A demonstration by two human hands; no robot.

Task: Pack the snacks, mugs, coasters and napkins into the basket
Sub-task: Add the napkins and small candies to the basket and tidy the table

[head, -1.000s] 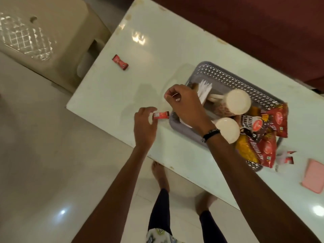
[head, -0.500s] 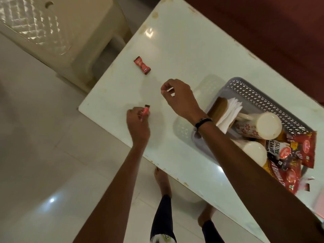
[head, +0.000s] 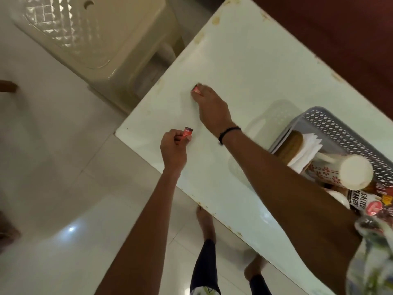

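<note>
the left hand (head: 173,149) is pinched around a small red candy (head: 186,133), thumb and fingers gripping its lower end so the wrapper sticks up clear of the worktop (head: 244,67); held that way it looks ready to be carried rather than set down. beyond it and a little to its right, the right hand (head: 209,101) reaches out flat over the worktop with its fingertips closing on a second red candy (head: 195,89), which shows only as a red sliver under the fingers. whether that one is already gripped or merely touched i cannot tell. the reach is long probably because this sweet lay well apart from everything else.

back along the right forearm, near the elbow, stands the grey basket (head: 340,128). inside it, brown coasters (head: 292,143) stand on edge against the near wall with white napkins (head: 308,147) tucked beside them, a floral mug (head: 338,173) lying on its side, and snack packets (head: 361,206) further in. my guess is that these two sweets are among the last loose items.
</note>
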